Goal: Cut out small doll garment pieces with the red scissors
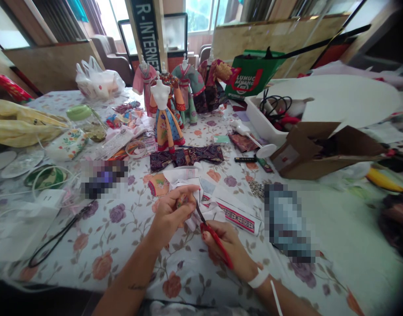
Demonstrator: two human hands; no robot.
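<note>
My left hand (172,210) is closed around a small piece of white and orange fabric (191,197), held just above the floral tablecloth (122,245). My right hand (229,245) grips red-handled scissors (211,230), whose dark blades point up into the fabric beside my left fingers. A strip of patterned trim (232,215) lies just right of the fabric. Behind it lie a dark purple patterned garment (188,156) and a small dress form in an orange skirt (165,118).
Several dressed doll forms (188,83) stand at the back. A brown cardboard box (319,151) and a white bin with cables (270,114) sit right. Yellow cloth (20,123), a green-lidded jar (84,118) and a black cable (56,237) lie left. Two blurred patches hide items.
</note>
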